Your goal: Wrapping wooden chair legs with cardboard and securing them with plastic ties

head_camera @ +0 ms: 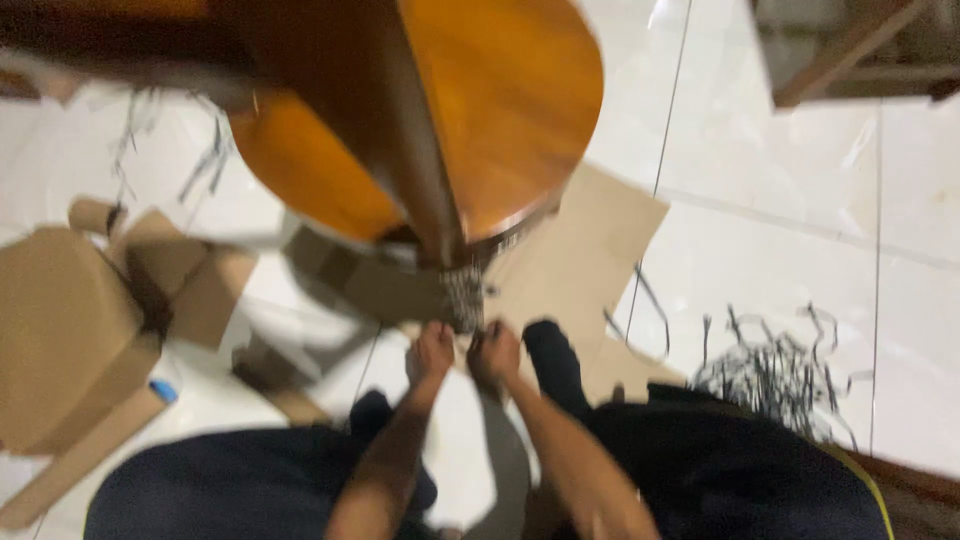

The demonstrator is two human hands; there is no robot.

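Observation:
A round orange-brown wooden stool or small table (510, 90) lies tipped over on the white tile floor, one dark leg (410, 130) pointing toward me. My left hand (431, 352) and my right hand (494, 352) sit side by side at the end of that leg, fingers curled around a dark, speckled wrapping (465, 295) there. The frame is blurred, so the exact grip is unclear. My dark-trousered knees fill the bottom of the view.
An open cardboard box (70, 330) lies at the left. Flat cardboard sheets (590, 250) are under the furniture. Shredded dark strips (780, 370) are scattered at the right and upper left. A wooden frame (850, 45) stands at the top right.

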